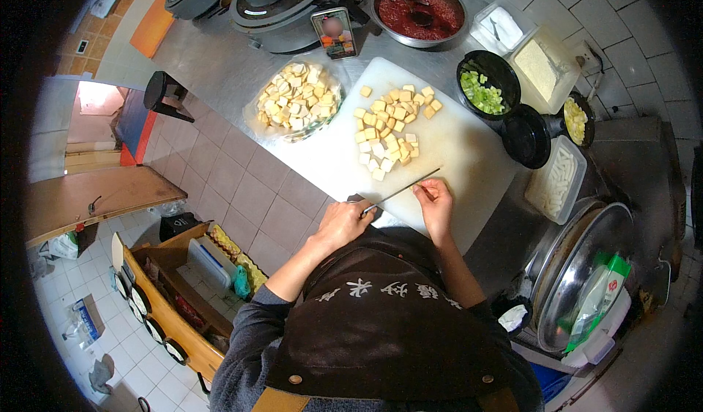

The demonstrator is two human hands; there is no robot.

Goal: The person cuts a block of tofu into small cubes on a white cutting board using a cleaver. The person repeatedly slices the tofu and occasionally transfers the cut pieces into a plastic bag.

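Observation:
My left hand [347, 221] grips the handle of a knife [403, 184], whose thin blade slants up to the right over the front of a white cutting board [467, 159]. My right hand [436, 203] is beside the blade, thumb and fingers pinched on a small yellowish piece that they mostly hide. Beyond the blade, many pale cubes with tan skins [392, 121], which look like tofu, lie loose on the board. More such cubes fill a plastic-lined bowl [299, 101] to the left of the board.
Behind the board stand a propped phone [335, 34], a large electric cooker [285, 11] and a steel bowl of red sauce [417, 14]. Along the right are a black bowl of chopped greens [486, 88], a black lid [525, 136], a clear tub of white strips [557, 178] and stacked metal lids [582, 269].

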